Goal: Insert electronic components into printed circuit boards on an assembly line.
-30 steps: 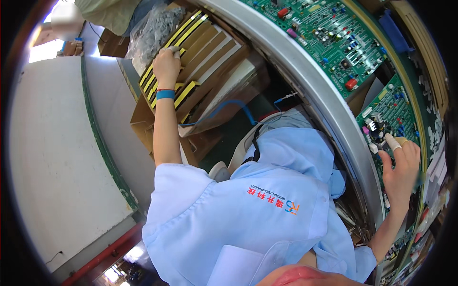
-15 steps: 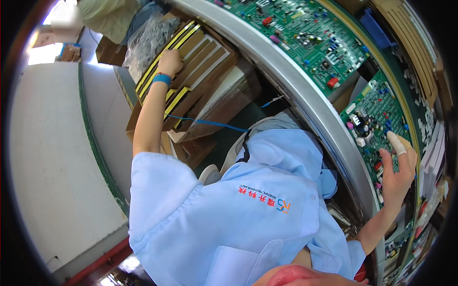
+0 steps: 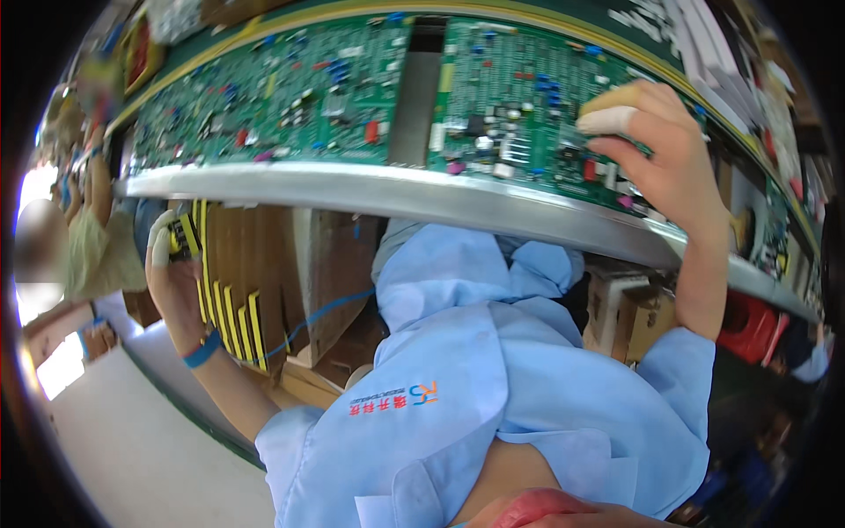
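Note:
At the left, beside a carton, my left hand (image 3: 165,260) is raised, its fingers and thumb closed round a small black and yellow transformer (image 3: 184,238). Pale covers sit on its fingertips, and a blue wrist strap (image 3: 203,349) with a thin blue cord circles that wrist. My right hand (image 3: 656,145) hovers over the right-hand green circuit board (image 3: 480,97), fingers bent and thumb slightly apart, nothing visible between them. White and yellowish covers are on its fingers. Small parts in red, blue, white, black and pink crowd the board.
Another populated circuit board (image 3: 290,97) lies to the left on the same line. A silver metal rail (image 3: 352,183) runs along the near edge. Below it, the carton (image 3: 255,238) holds yellow-edged rows with brown dividers. A co-worker's arm (image 3: 99,180) shows at the far left.
My left hand has come up out of the carton with a transformer in it. The view has swung round, bringing the boards across the top. My right hand stays over the board, its fingers closer together.

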### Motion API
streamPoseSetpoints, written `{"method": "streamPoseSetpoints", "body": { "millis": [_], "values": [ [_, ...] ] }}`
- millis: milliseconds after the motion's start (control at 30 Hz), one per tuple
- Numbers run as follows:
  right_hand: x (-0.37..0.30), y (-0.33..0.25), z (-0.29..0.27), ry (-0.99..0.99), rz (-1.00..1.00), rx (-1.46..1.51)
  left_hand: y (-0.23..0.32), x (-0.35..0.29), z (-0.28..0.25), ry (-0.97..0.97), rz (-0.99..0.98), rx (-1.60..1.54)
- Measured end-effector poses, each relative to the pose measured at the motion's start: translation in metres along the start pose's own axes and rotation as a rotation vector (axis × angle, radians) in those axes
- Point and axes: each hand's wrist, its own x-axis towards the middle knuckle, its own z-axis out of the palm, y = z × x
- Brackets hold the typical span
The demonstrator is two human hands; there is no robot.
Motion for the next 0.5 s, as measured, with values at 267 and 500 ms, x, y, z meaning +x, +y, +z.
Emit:
{"method": "streamPoseSetpoints", "body": {
  "millis": [267, 500],
  "values": [
    [-0.016, 0.011, 0.012, 0.015, -0.040, -0.058, 0.041, -0.014, 0.211, -0.647, -0.068, -0.131],
    [-0.023, 0.020, 0.017, 0.012, -0.047, -0.059, 0.040, -0.029, 0.312, -0.831, 0.173, 0.059]
  ]
}}
